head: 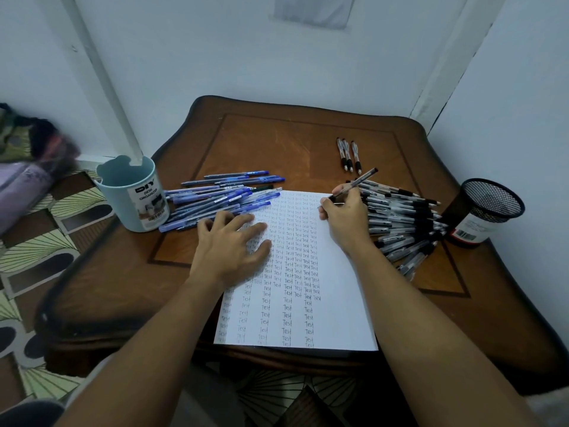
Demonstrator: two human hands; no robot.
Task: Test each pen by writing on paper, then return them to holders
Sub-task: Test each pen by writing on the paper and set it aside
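Note:
A white sheet of paper (pixel 338 303) lies on the wooden table, covered in columns of the word "Test". My left hand (pixel 234 245) rests flat on its left part, fingers spread. My right hand (pixel 345 214) grips a black pen (pixel 358 183) with its tip on the paper's top right corner. A pile of blue pens (pixel 221 198) lies left of the paper. A pile of black pens (pixel 403 217) lies right of it. Three black pens (pixel 349 155) lie apart at the back. The light-blue holder (pixel 132 192) stands at the left, the black mesh holder (pixel 483 211) at the right.
The wooden table (pixel 292 137) stands in a corner between white walls. A patterned floor (pixel 40 251) and a bundle of fabric (pixel 27 149) lie to the left. A white pole (pixel 104 78) leans behind the blue holder.

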